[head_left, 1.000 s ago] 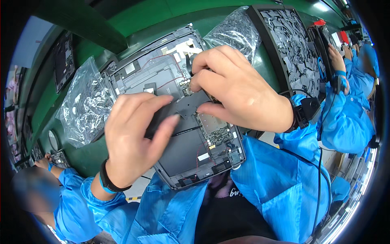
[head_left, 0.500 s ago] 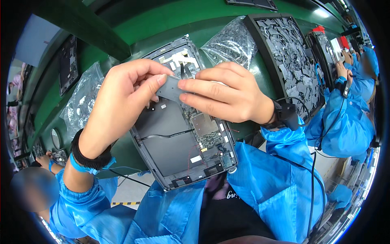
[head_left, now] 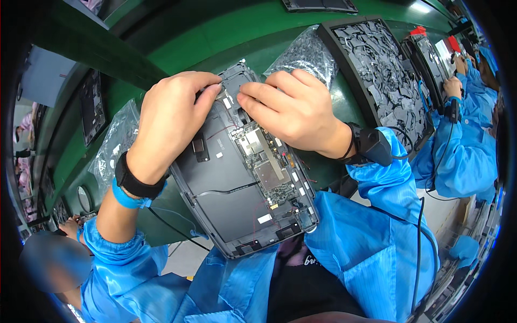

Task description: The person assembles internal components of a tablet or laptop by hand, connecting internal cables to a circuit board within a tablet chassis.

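An opened tablet housing (head_left: 212, 167) lies tilted before me, its far end under my hands. Inside are a green circuit board (head_left: 272, 180), a black cable (head_left: 226, 190) across the grey floor and a small black module (head_left: 200, 149). A thin grey plate (head_left: 232, 85) sits at the far end of the housing. My left hand (head_left: 175, 116) is closed, thumb and forefinger pinching at the plate's left side. My right hand (head_left: 296, 110) has its fingers bent together on the plate's right side. Its fingertips partly hide the plate, and a dark thing under them is unclear.
A black tray (head_left: 371, 70) full of grey pieces stands at the right, beside a clear plastic bag (head_left: 304, 51). Another clear bag (head_left: 116, 140) lies left, near a dark housing (head_left: 92, 107). Co-workers in blue sit on both sides. Cords run from my wristbands.
Both hands have lowered the grey plate from above the housing onto its far end. The circuit board and black module are now more exposed. The view has shifted slightly.
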The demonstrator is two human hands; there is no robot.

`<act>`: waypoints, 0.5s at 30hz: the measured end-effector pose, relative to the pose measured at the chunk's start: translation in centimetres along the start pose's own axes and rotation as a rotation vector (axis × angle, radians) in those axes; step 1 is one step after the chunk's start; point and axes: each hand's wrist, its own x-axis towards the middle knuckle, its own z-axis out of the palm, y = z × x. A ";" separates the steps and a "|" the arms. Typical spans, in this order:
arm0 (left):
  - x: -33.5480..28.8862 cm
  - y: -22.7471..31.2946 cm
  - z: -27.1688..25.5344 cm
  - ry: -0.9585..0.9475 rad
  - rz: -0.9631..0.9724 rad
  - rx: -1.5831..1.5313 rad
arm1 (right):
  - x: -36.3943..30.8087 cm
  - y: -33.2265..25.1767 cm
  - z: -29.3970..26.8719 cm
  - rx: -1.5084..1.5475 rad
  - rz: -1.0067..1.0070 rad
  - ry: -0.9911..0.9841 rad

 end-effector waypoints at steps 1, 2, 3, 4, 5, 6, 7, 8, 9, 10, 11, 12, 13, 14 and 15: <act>0.1 0.0 0.2 -0.003 0.002 -0.001 | -0.1 -0.2 0.0 -0.002 0.003 -0.001; 0.2 0.0 0.3 0.009 0.019 0.040 | 0.0 -0.5 -0.1 -0.018 0.029 -0.028; 0.3 0.0 0.5 0.020 0.035 0.080 | 0.1 -0.7 -0.2 -0.032 0.056 -0.056; 0.4 -0.1 0.5 0.018 0.030 0.082 | 0.2 -0.9 -0.3 -0.027 0.056 -0.055; 0.5 -0.1 0.5 0.027 0.052 0.107 | 0.4 -1.1 -0.7 -0.040 0.068 -0.107; 0.6 -0.1 0.4 0.035 0.074 0.132 | 0.5 -1.1 -1.0 -0.053 0.082 -0.159; 0.5 0.0 0.4 0.039 0.077 0.133 | 0.6 -1.0 -1.2 -0.057 0.079 -0.157; 0.7 -0.1 0.5 0.044 0.081 0.147 | 0.6 -0.8 -1.1 -0.012 0.084 -0.198; 0.7 -0.2 0.6 0.049 0.085 0.161 | 0.6 -0.6 -1.0 0.033 0.089 -0.240; 0.7 -0.2 0.7 0.047 0.085 0.161 | 0.8 -0.5 -1.1 0.034 0.091 -0.240; 0.7 -0.2 0.9 0.068 0.108 0.170 | 1.1 -0.4 -1.5 0.047 0.079 -0.358; 0.6 -0.2 1.0 0.090 0.132 0.179 | 1.5 -0.3 -1.8 0.059 0.066 -0.477; 0.6 -0.2 1.1 0.088 0.132 0.176 | 1.7 -0.1 -2.0 0.058 0.068 -0.480; 0.4 -0.2 1.2 0.093 0.133 0.184 | 1.9 0.0 -2.1 0.086 0.054 -0.485; 0.3 -0.3 1.4 0.098 0.132 0.191 | 2.0 0.1 -2.1 0.114 0.039 -0.491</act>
